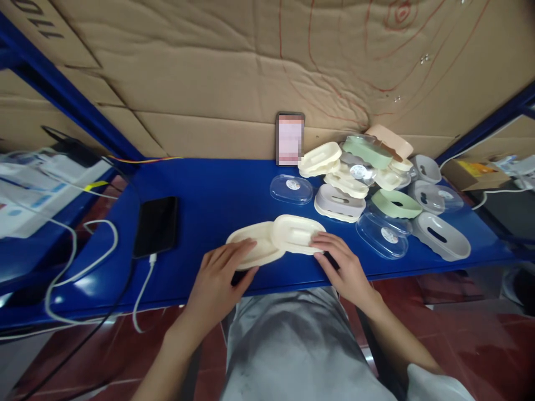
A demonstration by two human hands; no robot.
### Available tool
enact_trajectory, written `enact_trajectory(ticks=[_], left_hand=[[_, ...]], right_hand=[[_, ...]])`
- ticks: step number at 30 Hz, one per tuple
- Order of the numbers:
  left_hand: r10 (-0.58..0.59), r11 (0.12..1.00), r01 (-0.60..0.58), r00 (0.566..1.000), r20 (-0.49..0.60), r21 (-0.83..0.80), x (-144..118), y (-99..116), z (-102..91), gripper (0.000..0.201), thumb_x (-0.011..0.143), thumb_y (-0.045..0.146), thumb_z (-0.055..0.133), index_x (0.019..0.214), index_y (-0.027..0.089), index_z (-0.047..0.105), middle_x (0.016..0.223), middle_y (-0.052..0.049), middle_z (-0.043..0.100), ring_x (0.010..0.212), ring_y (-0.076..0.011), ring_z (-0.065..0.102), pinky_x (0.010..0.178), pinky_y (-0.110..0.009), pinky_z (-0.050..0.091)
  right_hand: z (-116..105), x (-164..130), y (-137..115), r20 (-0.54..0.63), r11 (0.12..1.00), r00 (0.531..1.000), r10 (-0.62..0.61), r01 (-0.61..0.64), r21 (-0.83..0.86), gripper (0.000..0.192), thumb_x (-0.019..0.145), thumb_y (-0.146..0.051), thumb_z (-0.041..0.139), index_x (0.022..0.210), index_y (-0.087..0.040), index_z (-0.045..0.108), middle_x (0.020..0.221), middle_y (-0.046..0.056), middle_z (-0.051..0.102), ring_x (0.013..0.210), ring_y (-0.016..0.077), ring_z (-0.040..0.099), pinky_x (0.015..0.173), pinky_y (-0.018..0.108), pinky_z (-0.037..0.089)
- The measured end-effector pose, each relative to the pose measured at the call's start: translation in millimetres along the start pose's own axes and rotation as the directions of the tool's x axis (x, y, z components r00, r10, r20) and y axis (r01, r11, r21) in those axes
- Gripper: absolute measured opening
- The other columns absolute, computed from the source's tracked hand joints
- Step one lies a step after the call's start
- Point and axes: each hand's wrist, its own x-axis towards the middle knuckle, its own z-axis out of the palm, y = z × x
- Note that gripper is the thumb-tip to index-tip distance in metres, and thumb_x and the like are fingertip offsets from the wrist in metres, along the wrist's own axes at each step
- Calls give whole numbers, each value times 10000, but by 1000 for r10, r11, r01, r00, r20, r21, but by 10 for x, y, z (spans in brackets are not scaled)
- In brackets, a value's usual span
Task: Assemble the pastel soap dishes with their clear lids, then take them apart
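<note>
The right end of the right cream tray (295,235) is pinched between the fingers and thumb of the right hand (346,273). The left end of the left cream tray (261,248) is gripped by the left hand (217,278), its fingers laid over the rim and its thumb set at the near edge. Both trays are held at the near part of the blue surface (200,195), the left one being partly overlapped by the right. Beyond them, a clear lid (291,190) is laid flat, and a phone (290,139) is propped against the cardboard (200,111). To the right, a green cover (397,204) and a grey cover (441,236) are seen beside piled trays. At the left, a black device (156,227) is connected to a white cable (144,295).
</note>
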Motion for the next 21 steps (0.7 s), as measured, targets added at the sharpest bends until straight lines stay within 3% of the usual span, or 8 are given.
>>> enact_trajectory(ticks=[3,7,11,16,21], left_hand=[[104,991,-100,994,39,-85,-32,104,14,498,1057,288,625,1539,260,502,1478,-127,670,1312,-280,666,1058,-430,544],[171,982,-176,982,-74,-64,-37,213,46,542,1007,268,716,1521,308,548,1642,-157,504,1415,-315,593,1099,-462,549],[242,970,-242,969,-53,-9,3,199,71,365,1018,275,705,1381,304,674,1511,-98,658,1401,-318,617,1142,-517,529],[284,957,-287,957,-61,-49,20,141,87,309,1033,252,687,1341,263,661,1412,-95,725,1320,-272,686,1133,-486,555],[173,980,-180,981,-90,-83,-2,141,103,526,1032,283,693,1528,280,518,1612,-166,532,1464,-321,572,1140,-501,563]], right_hand=[[-9,7,-48,42,998,998,-56,57,-30,323,1073,-174,583,1369,-277,659,1358,83,730,1391,271,616,1166,549,536],[17,30,-142,187,979,965,-182,197,-61,358,1084,-179,559,1425,-262,628,1411,83,712,1436,262,585,1186,538,524],[86,50,-219,241,956,940,-242,273,-104,342,1085,-230,584,1422,-259,636,1401,75,723,1407,252,611,1199,530,517],[137,45,-245,220,946,937,-272,303,-119,317,1081,-180,577,1376,-248,670,1356,60,749,1365,230,637,1191,500,521],[97,19,-161,60,984,982,-181,180,18,328,1036,-189,669,1356,-261,682,1311,53,765,1334,227,658,1148,465,550]])
